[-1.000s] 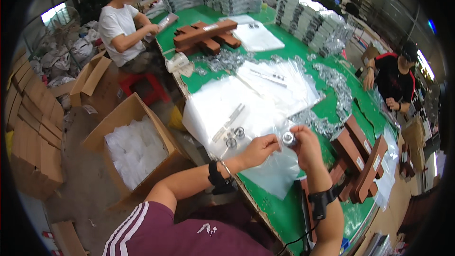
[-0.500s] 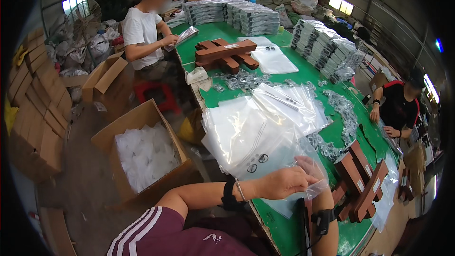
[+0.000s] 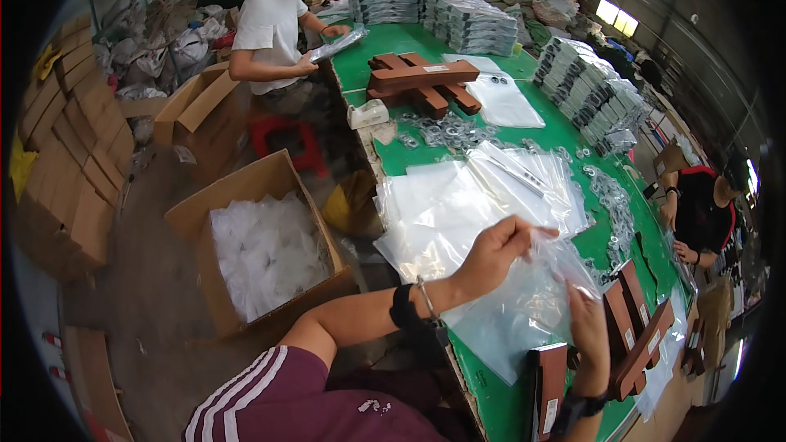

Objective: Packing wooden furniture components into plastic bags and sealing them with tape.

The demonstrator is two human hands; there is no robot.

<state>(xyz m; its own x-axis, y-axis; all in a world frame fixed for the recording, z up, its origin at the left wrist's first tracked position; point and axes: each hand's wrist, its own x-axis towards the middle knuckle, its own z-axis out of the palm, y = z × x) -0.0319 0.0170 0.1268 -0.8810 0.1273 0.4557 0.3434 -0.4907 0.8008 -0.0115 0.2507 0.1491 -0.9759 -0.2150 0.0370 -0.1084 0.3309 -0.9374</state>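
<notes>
Left hand (image 3: 495, 255) is moving up and away from the right hand (image 3: 585, 323), no longer crossing in front of it as in the earlier frame.

Edges and room: the green-topped table (image 3: 483, 385) is running its worn near edge diagonally down to the lower right, passing just beyond the left forearm. Left of that edge, an open brown cardboard box (image 3: 184, 217), filled with white translucent plastic, is standing on the floor. Green surface is showing between the near edge and a dark-sided reddish-brown bar (image 3: 550, 393). Room is tighter at the right hand: crossed reddish-brown bars (image 3: 639, 327) are lying just beside it. Beyond them, a heap of small silvery round parts (image 3: 612, 213) is stretching along the table.

Other changes: clear film is now spreading between the hands instead of bunching near the fingers. At the far left, a co-worker in a white shirt (image 3: 270, 29) is now holding a shiny wrapped packet (image 3: 340, 44) with hands farther apart. The whole view is also shifting slightly.

Position of thing: the clear, flexible plastic bag (image 3: 536, 299) is hanging between the hands over the table. Left fingers are pinching its upper edge; right fingers are touching its right side, grip uncertain (cannot tell). A flat stack of clear plastic bags (image 3: 434, 205) is lying beyond the left hand.
</notes>
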